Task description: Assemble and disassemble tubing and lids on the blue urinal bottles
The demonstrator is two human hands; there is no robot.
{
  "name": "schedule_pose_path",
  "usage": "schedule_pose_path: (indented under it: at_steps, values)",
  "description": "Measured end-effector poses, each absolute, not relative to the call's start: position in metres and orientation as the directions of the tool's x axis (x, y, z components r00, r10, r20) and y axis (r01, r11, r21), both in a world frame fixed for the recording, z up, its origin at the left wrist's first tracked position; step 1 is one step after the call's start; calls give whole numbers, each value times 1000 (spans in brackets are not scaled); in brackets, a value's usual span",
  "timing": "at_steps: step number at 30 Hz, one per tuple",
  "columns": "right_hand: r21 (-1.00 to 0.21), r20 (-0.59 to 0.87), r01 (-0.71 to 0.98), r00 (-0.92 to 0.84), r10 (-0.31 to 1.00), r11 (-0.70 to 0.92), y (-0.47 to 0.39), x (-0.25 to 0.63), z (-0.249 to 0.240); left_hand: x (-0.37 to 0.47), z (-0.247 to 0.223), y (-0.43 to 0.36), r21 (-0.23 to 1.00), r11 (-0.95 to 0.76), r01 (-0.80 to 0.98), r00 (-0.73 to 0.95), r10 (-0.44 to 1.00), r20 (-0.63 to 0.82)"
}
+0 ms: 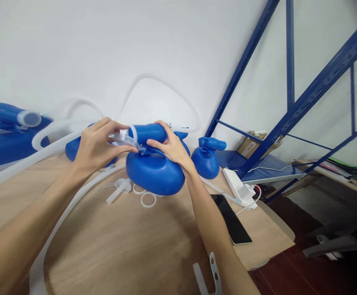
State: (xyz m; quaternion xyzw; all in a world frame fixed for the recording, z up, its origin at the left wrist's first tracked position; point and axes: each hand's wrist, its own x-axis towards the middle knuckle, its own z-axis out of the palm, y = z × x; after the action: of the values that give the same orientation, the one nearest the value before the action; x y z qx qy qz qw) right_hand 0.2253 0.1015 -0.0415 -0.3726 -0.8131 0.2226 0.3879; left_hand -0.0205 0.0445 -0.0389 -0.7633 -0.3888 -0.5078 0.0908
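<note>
A blue plastic urinal bottle (156,174) is held up over the table, its neck pointing left. My right hand (172,143) is wrapped round the neck, thumb in front and fingers behind. My left hand (100,141) pinches a clear plastic cap (124,140) at the bottle's mouth, where a pale ring (133,132) sits round the rim. Whether the cap is seated on the mouth cannot be made out. Below the bottle lie a loose white sealing ring (148,199) and a clear cap with a stem (121,187).
More blue bottles stand at the left (6,131) and right (205,157). A long white hose (70,209) loops across the table. At right are a power strip (238,186), a black phone (233,221) and a blue shelf frame (246,53). Translucent strips (215,272) lie near the front.
</note>
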Motion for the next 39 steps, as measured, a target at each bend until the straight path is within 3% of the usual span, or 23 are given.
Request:
schedule_pose_path:
  at_steps: [4,11,14,18,20,26,34,36,39]
  values:
    - [-662,483,457,-345,805,593,102,224,-42,-22,-35,45,143,-663,735,292,499,816]
    - [-627,479,568,-258,839,533,99,229,-39,-32,-37,49,148,-466,873,310,762,568]
    - [-619,502,573,-238,832,537,95,224,-38,-24,-41,52,211,-492,845,330,789,518]
    - [-654,526,521,-206,825,548,83,216,-33,-6,-45,50,384,-490,783,205,786,584]
    - [-654,525,526,-201,827,543,77,214,-29,0,-45,48,409,-485,773,159,772,616]
    - [-625,515,578,-200,834,525,77,213,-29,-2,-50,47,184,-555,811,296,661,689]
    - [-590,474,640,-220,853,493,86,211,-38,-12,-50,52,79,-478,875,384,783,489]
    - [-596,488,635,-199,850,491,88,217,-36,-19,-46,53,98,-495,863,413,805,426]
    - [-593,513,646,-156,844,480,93,230,-31,-19,-41,51,253,-542,801,440,820,366]
